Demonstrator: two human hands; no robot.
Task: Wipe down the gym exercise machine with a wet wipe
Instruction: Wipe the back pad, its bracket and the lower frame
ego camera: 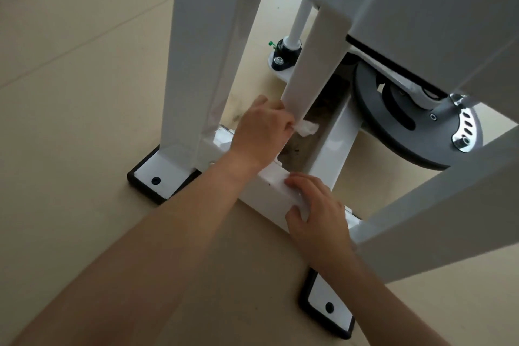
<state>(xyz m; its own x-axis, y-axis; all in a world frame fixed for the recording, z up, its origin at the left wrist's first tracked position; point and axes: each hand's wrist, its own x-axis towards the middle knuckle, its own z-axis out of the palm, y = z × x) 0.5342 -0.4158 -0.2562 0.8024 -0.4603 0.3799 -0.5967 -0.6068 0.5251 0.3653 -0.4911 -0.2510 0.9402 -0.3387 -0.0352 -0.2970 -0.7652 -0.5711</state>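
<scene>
Wipe [307,129] partly hidden in left hand [259,132], right hand [317,208] gripping crossbar [269,191]

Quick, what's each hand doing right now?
Left hand: pinching the wet wipe.
Right hand: gripping the base crossbar.

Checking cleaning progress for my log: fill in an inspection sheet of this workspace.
Surface: beige floor; dark smudges under the frame.
Job's things: wet wipe at the lower end of the slanted white bar.
Clutter: nothing seen.
Grippers: left hand pinches the wet wipe; right hand grips the base crossbar.
Cables: nothing seen.
Surroundings: grey weight plate to the right; black-edged foot plate on the floor.
</scene>
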